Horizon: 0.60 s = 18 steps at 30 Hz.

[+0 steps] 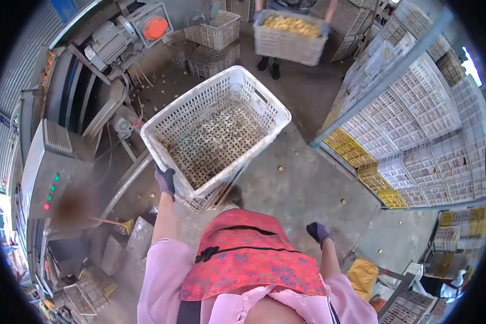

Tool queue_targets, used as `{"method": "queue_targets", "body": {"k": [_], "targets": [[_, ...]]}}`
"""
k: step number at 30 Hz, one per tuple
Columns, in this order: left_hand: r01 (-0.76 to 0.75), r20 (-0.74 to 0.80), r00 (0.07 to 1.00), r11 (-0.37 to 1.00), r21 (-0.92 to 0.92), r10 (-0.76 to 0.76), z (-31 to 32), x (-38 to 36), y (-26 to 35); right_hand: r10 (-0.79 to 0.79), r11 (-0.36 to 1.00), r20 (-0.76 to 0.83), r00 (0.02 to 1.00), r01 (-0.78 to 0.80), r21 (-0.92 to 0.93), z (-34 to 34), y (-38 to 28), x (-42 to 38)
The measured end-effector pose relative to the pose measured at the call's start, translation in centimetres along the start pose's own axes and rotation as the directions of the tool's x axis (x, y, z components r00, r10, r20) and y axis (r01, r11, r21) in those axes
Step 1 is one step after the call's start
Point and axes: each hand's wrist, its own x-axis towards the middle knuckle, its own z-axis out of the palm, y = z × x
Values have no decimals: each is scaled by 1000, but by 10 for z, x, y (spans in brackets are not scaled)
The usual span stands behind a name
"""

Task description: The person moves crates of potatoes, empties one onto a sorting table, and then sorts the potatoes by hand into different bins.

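A large white plastic crate (278, 110) with perforated walls and a dirty slatted bottom stands tilted across the middle of the view, with nothing in it. My left hand (165, 180), in a dark purple-grey glove, grips its near left rim corner. Under that corner, part of another crate (197, 204) shows. Away from the crate, my right hand (318, 232) hangs over the concrete floor beside the red flowered apron (254, 259). Its gloved fingers look curled in, with nothing visible in them.
Ahead, a person carries a crate of yellowish produce (291, 40). Stacked crates (416, 108) stand behind a blue-grey post on the right. On the left are a motor (110, 43) and a metal control box (54, 162) with lights. Small round pieces lie on the floor (308, 167).
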Motion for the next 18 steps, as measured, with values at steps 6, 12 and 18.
{"method": "queue_targets", "body": {"k": [6,12,18], "targets": [[176,11,984,979,-105,-176,-8,-7,7,367,929,198,909,-367,-39,26,64,11],[244,-3,968,950,-196,-250,-13,-15,11,410,752,266,872,-489,443,2,27,83],[244,-35,967,954,-173,-253,-15,-18,17,525,441,283,802,-541,716,2,90,83]]}}
